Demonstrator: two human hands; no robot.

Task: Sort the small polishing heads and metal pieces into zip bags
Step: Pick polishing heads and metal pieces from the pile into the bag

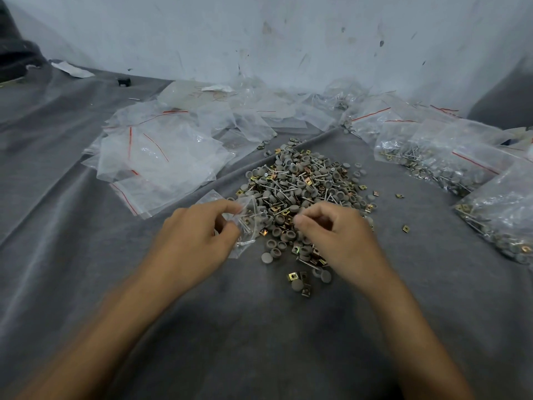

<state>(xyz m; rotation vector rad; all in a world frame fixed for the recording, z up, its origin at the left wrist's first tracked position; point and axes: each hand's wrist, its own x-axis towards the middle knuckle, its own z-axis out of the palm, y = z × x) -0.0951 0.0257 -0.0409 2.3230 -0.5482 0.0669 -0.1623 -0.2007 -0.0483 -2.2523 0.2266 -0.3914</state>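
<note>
grey cloth (86, 197) is covering the work surface, with a scuffed pale wall (288, 39) rising behind it. a pile (305, 180) of grey polishing heads, thin metal pins and small brass squares is sitting in the middle of the cloth. the left hand (196, 235) is pinching a small clear bag (248, 226) at the pile's near left edge, thumb and fingers curled on the plastic; a few pins are showing inside it. the right hand (337, 238) is hovering over the pile's near edge, just beside the bag, with fingertips curled together as if pinching a piece, though whether it is holding anything is too small to tell. empty bags (161, 157) are lying heaped to the left, filled bags (438, 163) to the right. the pieces are looking light, hard and apt to roll or slip, so a fingertip pinch on one at a time is probably suiting them best. the bag is looking thin and limp; gripping it at the mouth is likely keeping it open.
</note>
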